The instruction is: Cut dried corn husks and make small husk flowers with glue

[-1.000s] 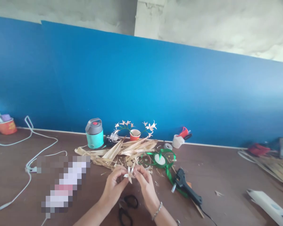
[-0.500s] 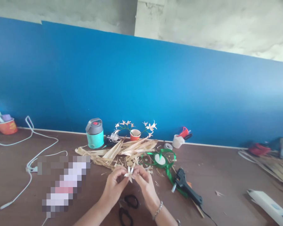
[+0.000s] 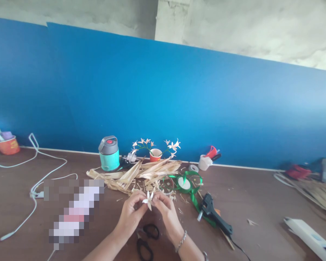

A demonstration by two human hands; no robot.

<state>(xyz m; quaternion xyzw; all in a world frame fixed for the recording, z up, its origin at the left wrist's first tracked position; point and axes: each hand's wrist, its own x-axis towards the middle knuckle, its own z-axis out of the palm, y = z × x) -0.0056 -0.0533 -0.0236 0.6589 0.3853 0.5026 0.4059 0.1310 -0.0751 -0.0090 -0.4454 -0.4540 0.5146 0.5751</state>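
Note:
Between my two hands is a small white craft flower [image 3: 148,199] with pointed petals, facing up toward me. My left hand [image 3: 133,211] pinches it from the left with thumb and fingers closed. From the other side, the closed fingertips of my right hand [image 3: 164,207] hold its right edge; that wrist wears a chain bracelet. Below the hands lie scissors [image 3: 148,241] with black handles, their blades hard to see. Just beyond my fingers are dried husks [image 3: 149,172] and scattered scraps.
Right of my hands lie a roll of green ribbon [image 3: 185,183] and a black glue gun [image 3: 216,214] with a cord. Behind the husks stand a paper cup [image 3: 155,156] with flower stems and a turquoise flask [image 3: 109,159]. White cables [image 3: 47,175] cross the left side.
The flower has tilted slightly between my fingertips. Both hands keep almost the same place and grip.

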